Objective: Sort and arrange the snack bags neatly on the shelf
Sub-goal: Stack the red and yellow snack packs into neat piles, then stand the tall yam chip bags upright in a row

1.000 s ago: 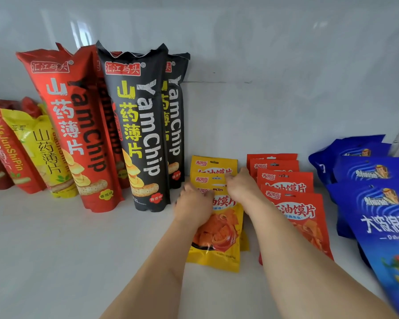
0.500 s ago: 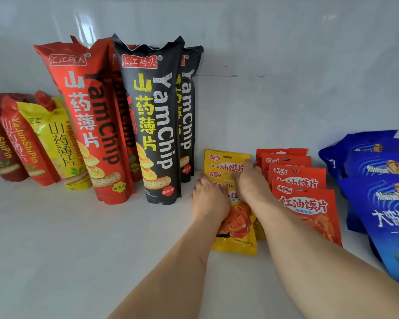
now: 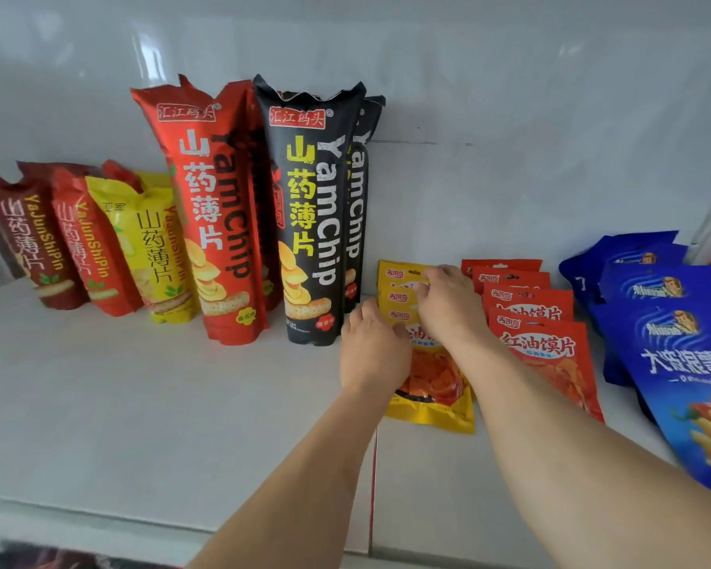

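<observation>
Yellow bags (image 3: 432,408) lie lengthwise, tops rearward.

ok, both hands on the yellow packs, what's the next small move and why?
Probably square up the yellow packs: their tops fan unevenly, unlike the tidy red packs beside them. The left hand lies on the front pack and the right hand fingers the back tops, so nudge those tops into line.

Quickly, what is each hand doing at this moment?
Left hand: rests on the yellow snack bags; grip cannot be told.
Right hand: pinches the yellow bags' tops.
</observation>
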### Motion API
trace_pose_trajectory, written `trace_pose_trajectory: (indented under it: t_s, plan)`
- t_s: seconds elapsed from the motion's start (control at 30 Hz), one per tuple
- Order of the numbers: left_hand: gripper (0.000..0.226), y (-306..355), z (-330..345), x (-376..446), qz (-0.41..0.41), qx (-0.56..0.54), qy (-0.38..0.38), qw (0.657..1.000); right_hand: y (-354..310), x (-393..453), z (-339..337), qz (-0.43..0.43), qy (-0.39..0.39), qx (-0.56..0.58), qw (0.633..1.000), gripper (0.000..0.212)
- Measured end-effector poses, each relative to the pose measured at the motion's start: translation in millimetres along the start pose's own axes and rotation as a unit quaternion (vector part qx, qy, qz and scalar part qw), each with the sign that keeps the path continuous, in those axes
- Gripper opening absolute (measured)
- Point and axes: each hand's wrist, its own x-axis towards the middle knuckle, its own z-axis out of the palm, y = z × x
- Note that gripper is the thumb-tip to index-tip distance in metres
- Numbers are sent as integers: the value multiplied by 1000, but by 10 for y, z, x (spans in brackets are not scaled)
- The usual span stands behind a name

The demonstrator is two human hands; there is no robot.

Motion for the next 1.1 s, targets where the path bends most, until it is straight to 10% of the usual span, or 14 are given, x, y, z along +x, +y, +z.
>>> trace_pose_trajectory:
  t_s: [0.3,0.57,0.87,1.1]
  plan:
    - [55,-444,-600,-221,-49,-51,182,981,-468,-185,-67,18,-42,256,966,51]
    - [98,-680,-682,48,-49,-111,85,989,-870,-231,-141,-12,-62,426,903,36]
    - [108,-916,-647,363,-52,-157,37,985,-1130,-102,272,-3,11,371,929,94]
    - [90,-967,-575,409,-52,-130,28,990,-1078,-94,271,-10,0,358,934,47]
